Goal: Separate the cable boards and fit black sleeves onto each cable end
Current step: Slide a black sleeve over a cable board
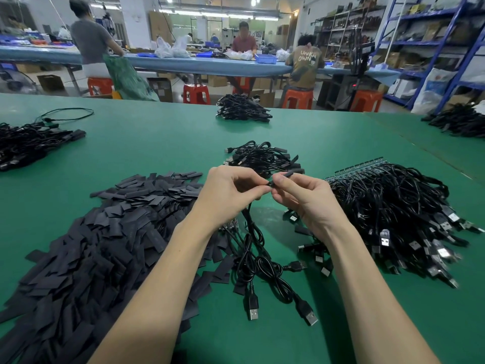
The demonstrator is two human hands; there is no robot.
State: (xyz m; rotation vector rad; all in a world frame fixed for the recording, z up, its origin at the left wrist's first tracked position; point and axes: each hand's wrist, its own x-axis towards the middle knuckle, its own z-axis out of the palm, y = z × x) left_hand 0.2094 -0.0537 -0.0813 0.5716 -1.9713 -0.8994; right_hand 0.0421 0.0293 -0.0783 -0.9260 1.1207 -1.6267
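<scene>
Your left hand (231, 190) pinches the cable (249, 232) end; your right hand (301, 195) pinches the sleeve (287, 174); misalign them and the sleeve may snag or slip off.

We held both hands raised over the green counter (157, 143), fingertips meeting. Our left hand (231, 189) pinched a cable end (268, 184), whose cable (249, 219) hung down, while our right hand (305, 199) pinched a black sleeve (288, 174) against that end. A heap of flat black sleeves (99, 232) lay near left, a bundle of cables with green boards (399, 206) right, and a smaller pile of finished cables (265, 157) just beyond our hands.
</scene>
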